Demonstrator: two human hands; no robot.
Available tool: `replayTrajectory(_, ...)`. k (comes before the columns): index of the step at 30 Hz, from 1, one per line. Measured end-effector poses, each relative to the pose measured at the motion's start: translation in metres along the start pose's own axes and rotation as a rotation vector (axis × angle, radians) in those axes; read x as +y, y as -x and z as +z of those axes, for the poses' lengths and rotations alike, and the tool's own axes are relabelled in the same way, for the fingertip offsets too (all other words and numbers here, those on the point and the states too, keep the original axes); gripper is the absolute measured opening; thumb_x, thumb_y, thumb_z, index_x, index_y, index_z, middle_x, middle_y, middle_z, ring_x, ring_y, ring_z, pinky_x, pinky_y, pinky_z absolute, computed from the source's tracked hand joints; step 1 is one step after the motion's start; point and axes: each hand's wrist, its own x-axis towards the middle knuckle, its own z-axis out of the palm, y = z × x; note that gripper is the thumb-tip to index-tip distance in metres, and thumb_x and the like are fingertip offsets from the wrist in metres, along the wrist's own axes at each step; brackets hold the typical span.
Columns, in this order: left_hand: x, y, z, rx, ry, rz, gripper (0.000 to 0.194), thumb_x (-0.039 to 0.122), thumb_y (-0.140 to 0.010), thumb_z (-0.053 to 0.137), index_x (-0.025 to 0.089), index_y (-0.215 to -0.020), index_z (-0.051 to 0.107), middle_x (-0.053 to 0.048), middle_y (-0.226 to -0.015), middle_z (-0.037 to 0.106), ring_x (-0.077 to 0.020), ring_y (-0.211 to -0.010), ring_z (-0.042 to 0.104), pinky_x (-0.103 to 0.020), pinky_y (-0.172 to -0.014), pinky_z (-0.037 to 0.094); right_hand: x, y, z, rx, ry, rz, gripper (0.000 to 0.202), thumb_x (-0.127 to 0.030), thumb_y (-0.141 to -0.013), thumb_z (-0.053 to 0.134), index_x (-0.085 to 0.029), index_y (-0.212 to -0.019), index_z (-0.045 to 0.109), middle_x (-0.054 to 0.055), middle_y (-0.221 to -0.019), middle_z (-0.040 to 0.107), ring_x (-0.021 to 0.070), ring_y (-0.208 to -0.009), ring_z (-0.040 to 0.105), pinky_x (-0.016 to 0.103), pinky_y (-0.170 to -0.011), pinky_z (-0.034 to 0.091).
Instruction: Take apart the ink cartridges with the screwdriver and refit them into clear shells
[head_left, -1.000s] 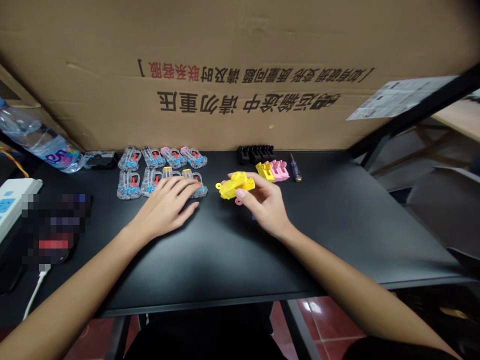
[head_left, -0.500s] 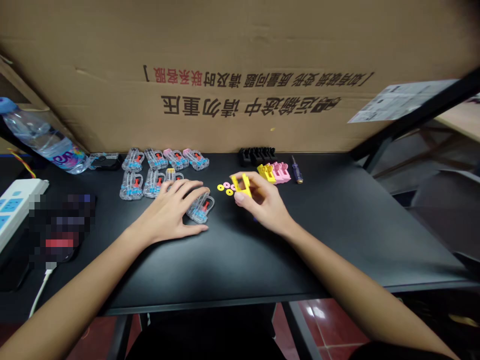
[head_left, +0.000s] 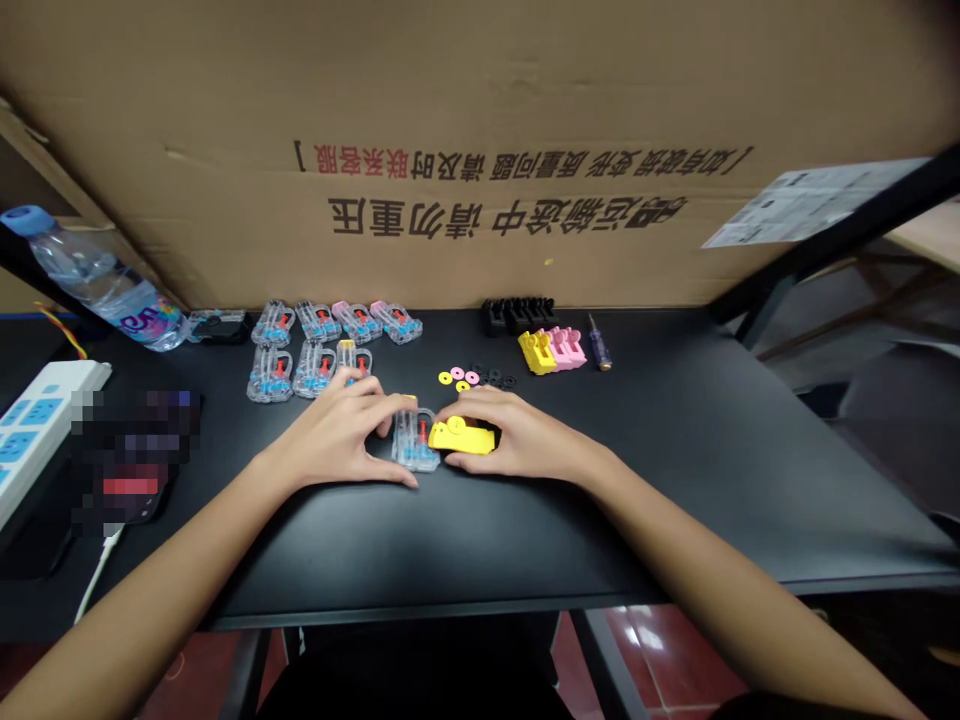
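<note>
My left hand (head_left: 341, 430) curves round a small clear plastic gun-shaped toy (head_left: 412, 445), index finger at its top edge and thumb along its bottom edge. The toy has a red trigger and blue parts inside, and lies flat on the black table. Between the thumb and fingers of my right hand (head_left: 514, 430) is a yellow plastic bracket (head_left: 465, 437), lying sideways with its left end against or just over the toy's right side. Whether the two parts join cannot be made out. Just beyond are small yellow and pink rings (head_left: 457, 373) and black rings (head_left: 495, 380).
Several similar clear toys (head_left: 271, 374) stand in two rows at back left. Yellow and pink brackets (head_left: 551, 350), black brackets (head_left: 519, 315) and a screwdriver (head_left: 598, 345) lie at back right. A bottle (head_left: 112, 290), power strip (head_left: 49, 420) and phone (head_left: 135, 460) occupy the left. Cardboard (head_left: 510, 90) walls the back.
My right hand has brought the yellow bracket down and toward me, from above the rings to the toy's right side. The clear toy has turned straighter and shifted slightly right and nearer.
</note>
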Motion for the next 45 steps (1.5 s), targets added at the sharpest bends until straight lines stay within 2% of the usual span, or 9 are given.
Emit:
replayTrajectory(4, 0.001, -0.001, 0.005, 0.014, -0.019, -0.012, 0.087, 0.075, -0.082, 0.079, 0.023, -0.149, 0.058, -0.015, -0.142, 0.067, -0.0350, -0.128, 0.059, -0.051, -0.112, 0.038, -0.002, 0.000, -0.002, -0.014, 0.011, 0.015, 0.037, -0.031, -0.088, 0.083, -0.024, -0.123, 0.075, 0.007, -0.109, 0.078, 0.0260, -0.102, 0.072, 0.038, -0.097, 0.053)
replayTrajectory(6, 0.001, -0.002, 0.009, 0.014, -0.013, -0.016, 0.085, 0.067, -0.085, 0.080, 0.024, -0.154, 0.054, -0.015, -0.148, 0.062, -0.0360, -0.133, 0.057, -0.053, -0.116, 0.036, -0.002, 0.000, -0.002, -0.011, 0.014, 0.019, 0.037, -0.031, -0.088, 0.084, -0.024, -0.123, 0.076, 0.007, -0.108, 0.077, 0.0259, -0.101, 0.072, 0.038, -0.096, 0.053)
replayTrajectory(10, 0.003, -0.003, 0.013, -0.013, 0.010, -0.013, 0.078, 0.062, -0.089, 0.077, 0.023, -0.153, 0.055, -0.013, -0.134, 0.070, -0.0329, -0.124, 0.063, -0.052, -0.115, 0.037, -0.002, -0.001, -0.001, -0.009, 0.007, 0.010, 0.036, -0.030, -0.089, 0.082, -0.025, -0.124, 0.076, 0.007, -0.108, 0.078, 0.0258, -0.101, 0.073, 0.038, -0.096, 0.054)
replayTrajectory(16, 0.008, -0.004, 0.007, -0.007, 0.039, -0.023, 0.089, 0.081, -0.078, 0.078, 0.022, -0.142, 0.062, -0.007, -0.105, 0.074, -0.0283, -0.100, 0.066, -0.049, -0.106, 0.039, -0.002, -0.002, 0.001, -0.005, 0.017, 0.001, 0.040, -0.020, -0.088, 0.077, -0.025, -0.127, 0.073, 0.008, -0.116, 0.078, 0.0269, -0.108, 0.073, 0.042, -0.102, 0.054)
replayTrajectory(24, 0.004, -0.002, 0.006, 0.008, 0.031, -0.020, 0.093, 0.075, -0.079, 0.081, 0.024, -0.151, 0.055, -0.017, -0.154, 0.057, -0.0375, -0.137, 0.056, -0.056, -0.119, 0.034, 0.001, 0.001, -0.001, -0.009, -0.039, 0.094, 0.047, -0.023, -0.088, 0.078, -0.026, -0.134, 0.066, 0.008, -0.127, 0.076, 0.0271, -0.114, 0.072, 0.039, -0.098, 0.054)
replayTrajectory(30, 0.007, -0.003, 0.010, -0.052, 0.094, 0.018, 0.088, 0.061, -0.082, 0.083, 0.025, -0.155, 0.051, -0.013, -0.143, 0.067, -0.0339, -0.132, 0.061, -0.055, -0.122, 0.033, -0.002, 0.003, -0.014, -0.013, -0.026, 0.117, 0.030, -0.035, -0.085, 0.088, -0.024, -0.107, 0.070, 0.001, -0.097, 0.076, 0.0210, -0.087, 0.070, 0.029, -0.077, 0.049)
replayTrajectory(37, 0.003, -0.003, 0.004, -0.036, 0.136, -0.010, 0.085, 0.059, -0.084, 0.083, 0.023, -0.153, 0.051, -0.014, -0.146, 0.065, -0.0333, -0.134, 0.060, -0.050, -0.119, 0.039, -0.009, 0.000, -0.012, -0.113, -0.093, 0.065, 0.026, -0.035, -0.089, 0.085, -0.022, -0.107, 0.071, 0.005, -0.107, 0.074, 0.0222, -0.097, 0.070, 0.031, -0.087, 0.050)
replayTrajectory(42, 0.001, -0.002, 0.007, -0.038, 0.122, 0.005, 0.086, 0.062, -0.084, 0.083, 0.026, -0.155, 0.050, -0.014, -0.147, 0.064, -0.0348, -0.135, 0.062, -0.057, -0.128, 0.025, -0.007, 0.001, -0.006, -0.093, -0.101, 0.026, 0.030, -0.041, -0.091, 0.084, -0.023, -0.112, 0.072, 0.006, -0.108, 0.073, 0.0242, -0.100, 0.069, 0.035, -0.091, 0.051)
replayTrajectory(45, 0.001, -0.002, 0.008, -0.037, 0.116, 0.012, 0.086, 0.062, -0.084, 0.082, 0.026, -0.156, 0.050, -0.014, -0.147, 0.064, -0.0349, -0.135, 0.062, -0.058, -0.127, 0.025, -0.004, 0.002, -0.005, -0.058, -0.079, -0.008, 0.031, -0.043, -0.092, 0.083, -0.023, -0.114, 0.072, 0.007, -0.109, 0.073, 0.0257, -0.104, 0.068, 0.038, -0.095, 0.051)
